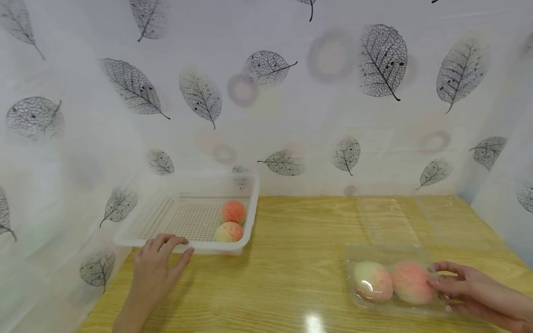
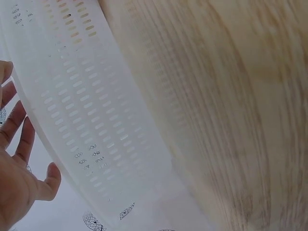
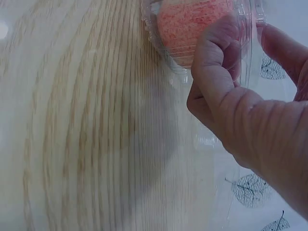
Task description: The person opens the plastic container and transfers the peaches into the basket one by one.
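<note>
A white perforated plastic basket (image 1: 125,239) stands at the left with two peaches in it, one mostly pink-red (image 1: 233,211) and one yellow with a pink blush (image 1: 229,232). My left hand (image 1: 156,268) is at its near rim, fingers loosely bent and thumb apart from them; in the left wrist view the fingertips (image 2: 21,115) lie along the rim. To the right, a clear plastic box (image 1: 354,252) contains two larger-looking peaches, a pale one (image 1: 372,282) and a pinker one (image 1: 413,283). My right hand (image 1: 474,291) grips the box's right end between thumb and fingers.
Behind the box, more clear plastic packaging (image 1: 387,217) lies on the wood-grain table (image 1: 291,259). A whitish sheet printed with dark leaves (image 1: 291,125) hangs around the back and sides of the table.
</note>
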Demonstrator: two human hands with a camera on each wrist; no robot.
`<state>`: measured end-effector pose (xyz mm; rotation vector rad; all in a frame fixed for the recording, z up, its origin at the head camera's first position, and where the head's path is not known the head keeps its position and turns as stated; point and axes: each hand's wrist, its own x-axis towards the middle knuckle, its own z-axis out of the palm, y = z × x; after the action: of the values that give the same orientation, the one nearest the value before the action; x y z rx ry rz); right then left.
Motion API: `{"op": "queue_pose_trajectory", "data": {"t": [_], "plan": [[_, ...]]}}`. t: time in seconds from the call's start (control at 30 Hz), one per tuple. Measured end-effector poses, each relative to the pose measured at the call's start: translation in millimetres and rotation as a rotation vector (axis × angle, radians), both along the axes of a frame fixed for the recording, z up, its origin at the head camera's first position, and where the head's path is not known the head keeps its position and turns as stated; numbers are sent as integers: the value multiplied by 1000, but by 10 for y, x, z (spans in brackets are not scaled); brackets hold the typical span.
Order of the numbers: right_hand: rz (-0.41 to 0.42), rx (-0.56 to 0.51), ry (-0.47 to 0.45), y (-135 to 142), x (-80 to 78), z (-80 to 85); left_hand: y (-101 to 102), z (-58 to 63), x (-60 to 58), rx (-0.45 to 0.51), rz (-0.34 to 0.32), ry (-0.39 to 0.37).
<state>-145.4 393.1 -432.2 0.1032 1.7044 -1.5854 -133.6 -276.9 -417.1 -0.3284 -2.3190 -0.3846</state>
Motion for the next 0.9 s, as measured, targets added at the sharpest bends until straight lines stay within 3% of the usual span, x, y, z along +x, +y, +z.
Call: {"op": "queue_pose_trajectory", "data": {"t": [0.23, 0.67, 0.9], "plan": [[-2, -20, 20, -260, -19, 24, -6, 9, 0, 5, 9, -2], [72, -153, 77, -677, -98, 44, 5, 12, 0, -1, 10, -3], [46, -92, 123, -878, -120, 28, 7, 9, 1, 8, 6, -6]]}}
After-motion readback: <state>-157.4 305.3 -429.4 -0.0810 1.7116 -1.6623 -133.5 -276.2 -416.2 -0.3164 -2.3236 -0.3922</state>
